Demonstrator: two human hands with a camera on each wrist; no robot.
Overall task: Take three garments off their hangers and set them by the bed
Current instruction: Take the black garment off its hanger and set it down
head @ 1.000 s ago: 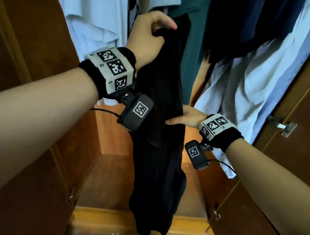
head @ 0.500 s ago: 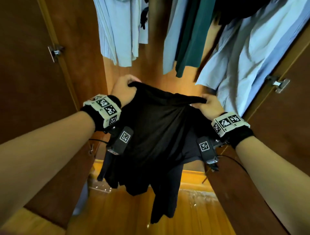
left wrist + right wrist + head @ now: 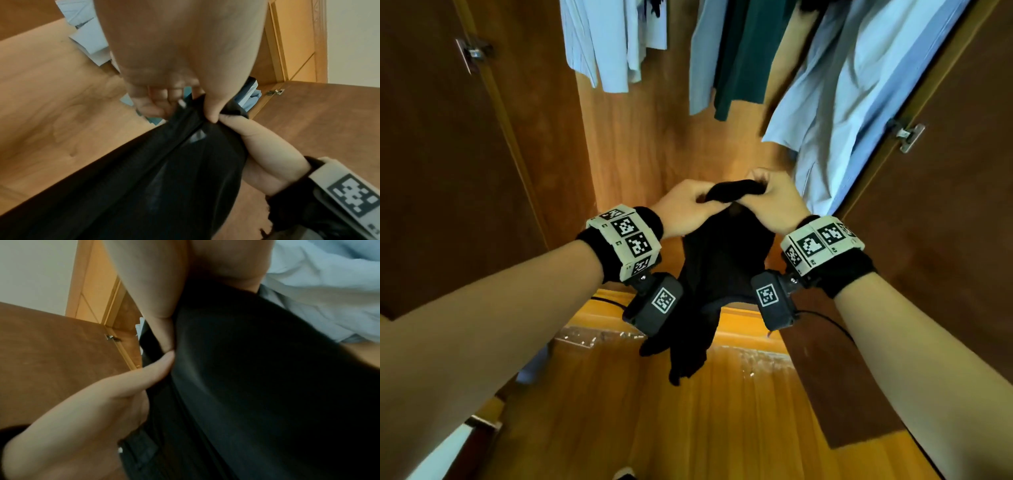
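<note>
A black garment (image 3: 717, 270) hangs folded from both my hands in front of the open wardrobe, off any hanger. My left hand (image 3: 686, 205) and right hand (image 3: 774, 202) meet at its bunched top edge and both grip it, knuckles nearly touching. The cloth drops between my wrists toward the floor. In the left wrist view my left hand (image 3: 207, 112) pinches the black garment (image 3: 164, 170), with my right hand (image 3: 265, 146) beside it. In the right wrist view my right hand (image 3: 164, 318) curls on the black garment (image 3: 257, 369) against my left hand (image 3: 115, 395).
Light blue shirts (image 3: 613, 44), a dark green garment (image 3: 743, 61) and a pale blue shirt (image 3: 852, 113) hang in the wardrobe above. Brown wardrobe doors (image 3: 441, 164) stand open on both sides, with hinges (image 3: 907, 135). The wooden floor (image 3: 722, 421) lies below.
The black garment came down from hanging height. My hands first held it spread wide, then came together, folding it and bunching its top edge.
</note>
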